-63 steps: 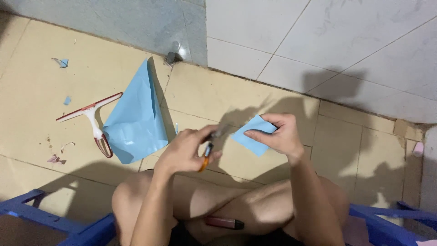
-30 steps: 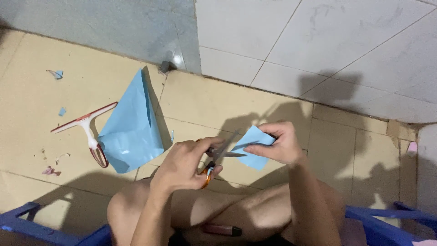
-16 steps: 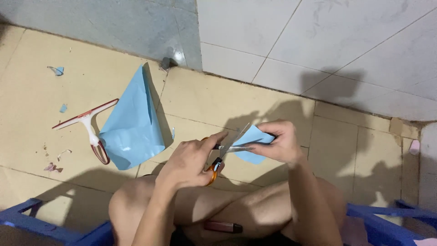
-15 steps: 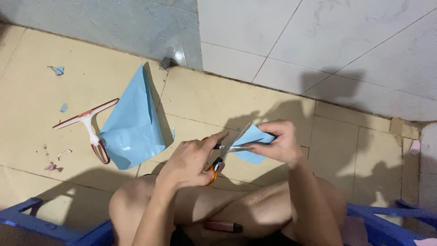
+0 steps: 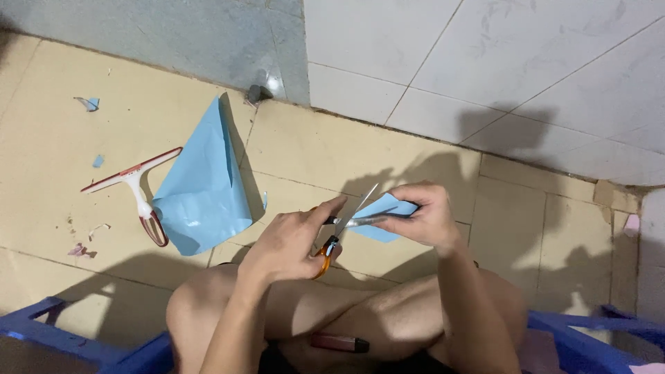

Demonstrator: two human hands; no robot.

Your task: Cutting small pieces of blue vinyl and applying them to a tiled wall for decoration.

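Note:
My left hand point(image 5: 291, 239) grips orange-handled scissors point(image 5: 343, 225), whose metal blades are spread apart and point up and to the right. Between the fingers of my right hand point(image 5: 426, 218) is a small piece of light blue paper point(image 5: 381, 215), held just above my knees. The lower blade lies across the paper's left edge. Both hands hover over my bare crossed legs point(image 5: 360, 322).
A large folded sheet of blue paper point(image 5: 204, 187) lies on the beige tiled floor, partly over a squeegee with a red-edged blade point(image 5: 135, 190). Small paper scraps point(image 5: 90, 104) are scattered at the left. A blue plastic stool frame point(image 5: 62, 339) surrounds my legs. A dark tube-shaped object point(image 5: 339, 342) rests below my knees.
The scissors have come up to the small blue paper and their blades have spread apart against its left edge. My right hand has shifted slightly with the paper.

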